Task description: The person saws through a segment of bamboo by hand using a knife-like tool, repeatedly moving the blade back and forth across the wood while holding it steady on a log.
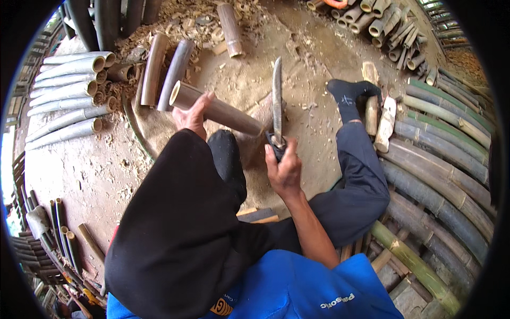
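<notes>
Left hand (pixel 192 118): fingers clasp tube (pixel 229 114); long axis slants rightward, right end just beside knife (pixel 277 95). Right hand (pixel 286 169): fingers wrapped round handle (pixel 275 144).

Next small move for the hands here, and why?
Probably bring the knife against the right end of the bamboo tube. The left hand grips the tube near its left end, leaving the right end bare; the right hand holds the knife beside that bare end, and shavings on the floor suggest cutting.
</notes>
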`<action>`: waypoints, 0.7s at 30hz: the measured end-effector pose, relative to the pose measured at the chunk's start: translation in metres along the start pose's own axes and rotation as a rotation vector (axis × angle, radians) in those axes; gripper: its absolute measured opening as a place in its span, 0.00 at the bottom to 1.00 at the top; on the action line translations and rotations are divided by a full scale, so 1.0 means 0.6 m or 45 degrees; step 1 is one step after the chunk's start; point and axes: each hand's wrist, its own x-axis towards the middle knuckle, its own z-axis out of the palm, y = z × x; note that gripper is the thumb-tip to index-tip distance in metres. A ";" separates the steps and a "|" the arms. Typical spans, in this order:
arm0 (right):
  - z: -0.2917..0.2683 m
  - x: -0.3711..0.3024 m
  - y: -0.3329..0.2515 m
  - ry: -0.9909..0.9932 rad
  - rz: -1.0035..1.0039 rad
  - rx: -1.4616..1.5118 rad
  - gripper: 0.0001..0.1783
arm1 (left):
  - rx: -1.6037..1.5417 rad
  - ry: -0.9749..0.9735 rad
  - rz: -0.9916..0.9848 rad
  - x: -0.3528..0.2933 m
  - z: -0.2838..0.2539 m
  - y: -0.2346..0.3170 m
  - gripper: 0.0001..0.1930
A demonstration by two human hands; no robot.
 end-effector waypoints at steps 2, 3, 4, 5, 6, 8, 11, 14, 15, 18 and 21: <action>0.031 0.013 0.064 -0.209 0.281 -0.351 0.19 | 0.010 -0.072 -0.049 -0.003 0.017 0.003 0.24; 0.049 0.012 0.114 -0.184 0.266 -0.294 0.20 | 0.017 -0.043 -0.049 0.012 0.006 -0.016 0.23; 0.042 0.021 0.093 -0.179 0.236 -0.251 0.20 | -0.024 -0.028 -0.043 -0.002 0.001 -0.009 0.27; 0.031 0.028 0.073 -0.173 0.206 -0.208 0.20 | -0.094 -0.052 -0.014 0.006 0.004 0.000 0.29; 0.015 0.011 0.038 -0.203 0.220 -0.169 0.20 | -0.140 -0.058 -0.033 -0.006 -0.011 0.000 0.30; -0.019 0.016 -0.017 -0.081 0.072 -0.017 0.20 | -0.144 -0.044 -0.076 -0.002 -0.013 -0.012 0.31; -0.025 0.005 -0.027 0.180 -0.181 0.195 0.18 | -0.094 0.015 -0.063 -0.004 0.003 -0.006 0.31; 0.022 0.023 0.064 -0.212 0.314 -0.353 0.19 | -0.100 -0.073 -0.031 -0.001 0.018 -0.017 0.31; 0.020 0.033 0.062 -0.198 0.318 -0.432 0.19 | -0.095 -0.092 0.006 0.002 0.011 -0.015 0.30; -0.006 0.018 0.029 -0.245 0.279 -0.207 0.20 | -0.042 -0.115 0.008 -0.004 -0.017 -0.014 0.27; -0.045 0.020 -0.047 -0.007 -0.061 0.060 0.18 | -0.057 -0.254 -0.039 0.019 -0.029 -0.013 0.23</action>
